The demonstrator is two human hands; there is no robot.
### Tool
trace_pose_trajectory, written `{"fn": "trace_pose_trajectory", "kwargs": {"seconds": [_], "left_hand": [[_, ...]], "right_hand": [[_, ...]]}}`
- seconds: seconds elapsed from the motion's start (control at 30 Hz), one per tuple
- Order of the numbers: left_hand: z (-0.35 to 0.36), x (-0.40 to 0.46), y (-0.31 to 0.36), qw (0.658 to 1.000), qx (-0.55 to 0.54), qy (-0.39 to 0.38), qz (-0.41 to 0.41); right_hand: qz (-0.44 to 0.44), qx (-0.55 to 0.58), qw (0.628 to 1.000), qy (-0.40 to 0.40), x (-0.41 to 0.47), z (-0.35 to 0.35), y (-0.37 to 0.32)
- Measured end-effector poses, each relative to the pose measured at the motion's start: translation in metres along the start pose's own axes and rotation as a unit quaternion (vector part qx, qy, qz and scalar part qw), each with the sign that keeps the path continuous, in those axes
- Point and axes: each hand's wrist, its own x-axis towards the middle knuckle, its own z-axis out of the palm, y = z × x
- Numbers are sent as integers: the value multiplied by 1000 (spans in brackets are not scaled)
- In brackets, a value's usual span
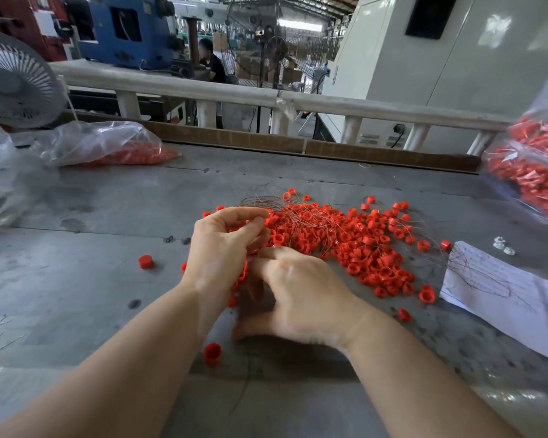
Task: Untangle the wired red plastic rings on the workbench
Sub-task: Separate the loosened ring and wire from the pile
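Rings (pixel 339 238), red plastic, small, threaded on fine wire, heaped mid-workbench (pixel 108 216) in a loose snarl. Judged light and hard; the rings themselves should stand any handling. Wire strands (pixel 266 199) look thin and springy, likely to kink or snag if yanked. Best purchase seems to be on a ring or a short run of wire close to it, teasing outward from the heap's edge, not pulling from the middle.

Left hand (pixel 225 245) sits at the heap's left margin, raised, thumb and forefinger pinched together on what looks like wire or a ring at the pile's edge; the other fingers curl over rings beneath. Right hand (pixel 301 295) lies nearer the worker, just below the heap, blurred; fingers curled toward the left hand, contents not discernible. Rings lie directly under and ahead of both sets of fingers, most of the mass to their right.

Strays: one cap-like ring (pixel 145 261) alone at left, another (pixel 212 354) near the forearms, a few at the heap's right fringe. White paper sheet (pixel 500 301) right of the heap, loose wires across it. Clear bags of red parts at far left (pixel 108 147) and far right (pixel 535 165). Desk fan (pixel 13 80) at the bench's left corner.
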Motion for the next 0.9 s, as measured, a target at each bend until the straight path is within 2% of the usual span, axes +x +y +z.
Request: {"fn": "trace_pose_trajectory", "kwargs": {"seconds": [0.2, 0.3, 0.43, 0.5, 0.6, 0.7, 0.8, 0.9], "left_hand": [[0, 2, -2, 1000, 3, 2, 11], [0, 2, -2, 1000, -5, -5, 5], [0, 1, -2, 1000, -3, -10, -3], [0, 1, -1, 1000, -4, -10, -4], [-1, 1, -1, 1000, -2, -7, -7], [-1, 2, -1, 1000, -5, 0, -12], [0, 3, 0, 1000, 7, 11, -7], [1, 3, 1, 1000, -6, 12, -12]], "right_hand": [[94, -28, 995, 22, -1, -4, 21], [155, -69, 984, 58, -3, -5, 37], [190, -123, 970, 90, -5, -5, 49], [180, -125, 970, 105, -5, -5, 48], [126, -31, 983, 133, -3, -7, 35], [45, 57, 994, 83, -1, -8, 16], [2, 73, 997, 27, 0, -7, 2], [-27, 81, 996, 9, 0, -5, -8]]}}
